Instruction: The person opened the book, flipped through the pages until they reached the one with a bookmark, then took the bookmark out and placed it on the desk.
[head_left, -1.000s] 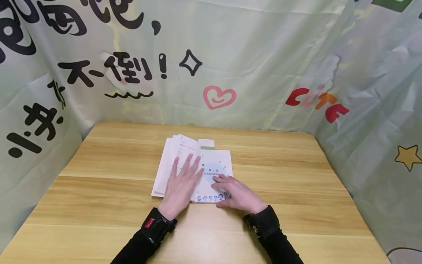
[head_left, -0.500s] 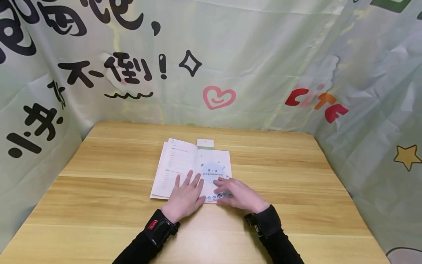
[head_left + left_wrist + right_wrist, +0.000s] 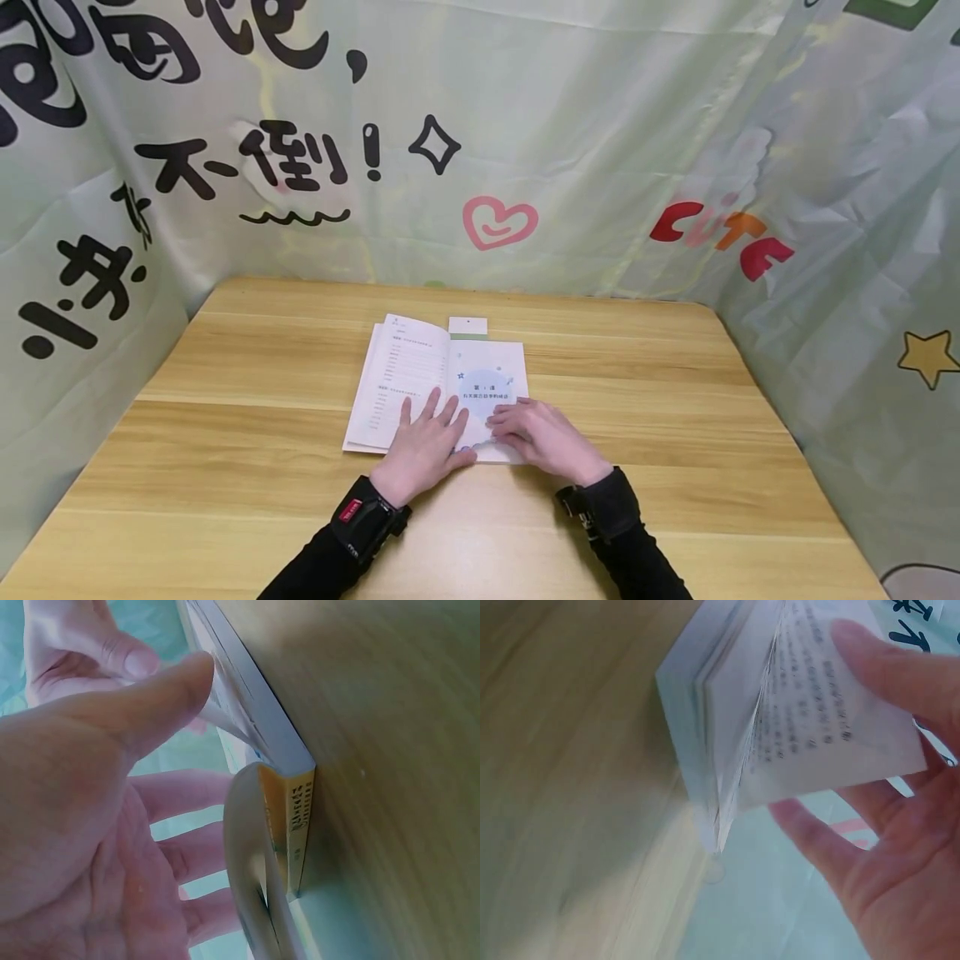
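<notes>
An open book (image 3: 411, 354) lies on the wooden table, with a printed list on its left page and a blue round title design on its right page. My left hand (image 3: 426, 446) rests on the lower left page, fingers spread, thumb reaching over the bottom edge near the fold. By the lower right corner, my right hand (image 3: 551, 437) pinches a page. The right wrist view shows that page (image 3: 802, 712) lifted from the stack, thumb on its printed underside and fingers on the other face. In the left wrist view the yellow spine (image 3: 300, 832) faces the camera.
A small white and green card-like piece (image 3: 467, 326) sticks out beyond the book's top edge. The wooden table (image 3: 637, 375) extends around the book. A printed fabric curtain (image 3: 600, 150) stands along the back and both sides.
Left-side pages, raised under the left hand a second ago, now lie flatter. The left hand has slid down toward the bottom edge. The right thumb has tucked under the page corner, lifting it.
</notes>
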Motion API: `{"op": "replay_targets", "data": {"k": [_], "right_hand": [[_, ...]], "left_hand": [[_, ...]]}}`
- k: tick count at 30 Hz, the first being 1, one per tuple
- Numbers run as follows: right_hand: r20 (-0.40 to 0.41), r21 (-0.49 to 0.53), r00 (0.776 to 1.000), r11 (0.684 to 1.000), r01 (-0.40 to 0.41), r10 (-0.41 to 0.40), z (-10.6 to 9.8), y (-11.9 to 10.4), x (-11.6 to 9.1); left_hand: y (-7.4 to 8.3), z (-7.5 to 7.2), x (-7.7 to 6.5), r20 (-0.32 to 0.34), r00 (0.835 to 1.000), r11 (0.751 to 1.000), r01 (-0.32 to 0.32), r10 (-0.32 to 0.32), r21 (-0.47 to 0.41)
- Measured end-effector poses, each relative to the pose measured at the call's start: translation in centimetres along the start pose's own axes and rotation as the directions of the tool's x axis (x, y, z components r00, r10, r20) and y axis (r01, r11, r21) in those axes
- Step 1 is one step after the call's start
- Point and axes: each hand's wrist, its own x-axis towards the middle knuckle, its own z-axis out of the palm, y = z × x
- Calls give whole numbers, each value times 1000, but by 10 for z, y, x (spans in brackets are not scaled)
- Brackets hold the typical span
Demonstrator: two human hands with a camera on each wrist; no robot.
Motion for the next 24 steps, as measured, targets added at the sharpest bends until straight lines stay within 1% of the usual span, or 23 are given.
{"op": "replay_targets", "data": {"k": [2,4,8,12,15,17,19,20,21,22,24], "right_hand": [[-62,-16,998,1000,17,-18,0,-1,1],[-126,-29,991,999,32,-35,0,-1,3],[-249,-27,966,998,60,-65,0,-1,6],[-351,-43,932,996,81,-91,-1,-1,7],[-431,-47,898,996,79,-91,-2,-2,8],[-480,-34,874,997,62,-71,-3,-2,8],[-516,-4,856,999,37,-34,-3,-2,9],[-522,12,853,1000,21,-12,-3,-2,9],[-517,25,856,1000,2,12,-3,-2,9],[-503,34,863,999,-21,35,-2,-2,9],[-447,52,891,997,-56,74,0,-2,9]], "left_hand": [[0,0,0,-7,1000,1000,2,-2,7],[0,0,1,-20,1000,1000,-2,3,21],[0,1,2,-49,999,999,-12,14,44],[1,1,2,-57,998,999,-12,15,52],[1,0,2,-61,998,999,-6,9,44],[1,1,2,-79,997,999,0,3,34],[1,1,3,-110,994,1000,9,-7,11],[1,1,4,-132,991,1000,14,-14,-5],[2,1,4,-156,988,999,19,-23,-25],[1,0,5,-185,982,999,26,-34,-47],[1,-1,7,-242,968,994,39,-63,-103]]}}
